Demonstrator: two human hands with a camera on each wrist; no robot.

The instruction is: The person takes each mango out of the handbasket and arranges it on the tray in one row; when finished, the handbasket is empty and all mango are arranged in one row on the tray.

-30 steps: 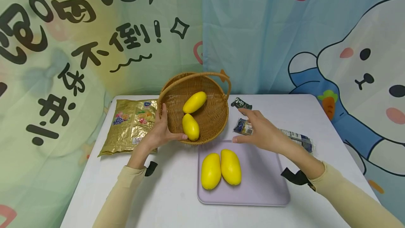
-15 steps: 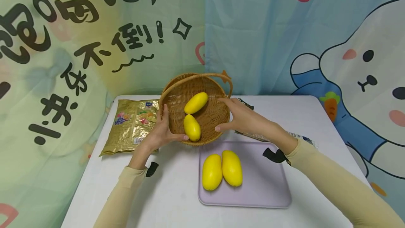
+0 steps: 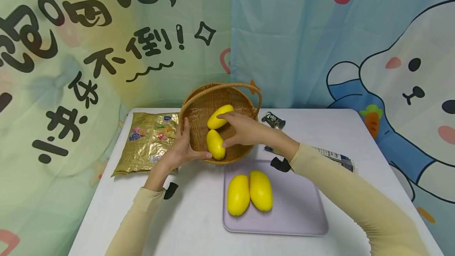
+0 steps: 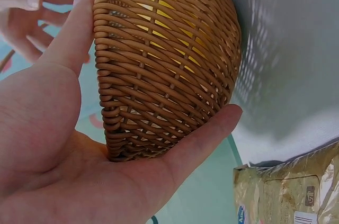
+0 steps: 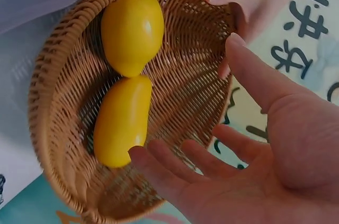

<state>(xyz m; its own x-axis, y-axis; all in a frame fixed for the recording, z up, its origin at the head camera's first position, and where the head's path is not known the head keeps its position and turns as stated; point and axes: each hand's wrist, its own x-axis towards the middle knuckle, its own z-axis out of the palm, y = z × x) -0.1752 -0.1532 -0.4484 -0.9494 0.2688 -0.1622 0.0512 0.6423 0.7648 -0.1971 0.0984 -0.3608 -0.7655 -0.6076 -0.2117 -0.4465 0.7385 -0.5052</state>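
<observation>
Wicker basket: at the centre of the head view, the basket is tipped so that its mouth faces the camera, its arched handle across the top.
Mangoes in the basket: two yellow ones, the upper mango slanting up to the right, the lower mango nearer the front rim; their ends meet.
Left hand: just left of centre, the hand grips the basket's left side, thumb at the front rim and fingers spread along the outer weave.
Right hand: reaching in from the right, the hand is over the basket's mouth, thumb and fingers apart and clamped on nothing; a fingertip overlaps the upper mango, and whether it touches cannot be told.
Lilac tray: in the lower middle, the tray bears a left mango and a right mango, side by side, lengthwise.
Gold bag: left of the basket, the shiny bag lies flat, fruit printed on it.
Wrapped packets: right of the basket, a small dark packet lies towards the back edge; a long blue-and-silver packet is partly behind the right forearm.
White table: its top fills the lower middle.
Backdrop: black characters on the green cloth at upper left, a white cartoon animal on the blue cloth at right.
</observation>
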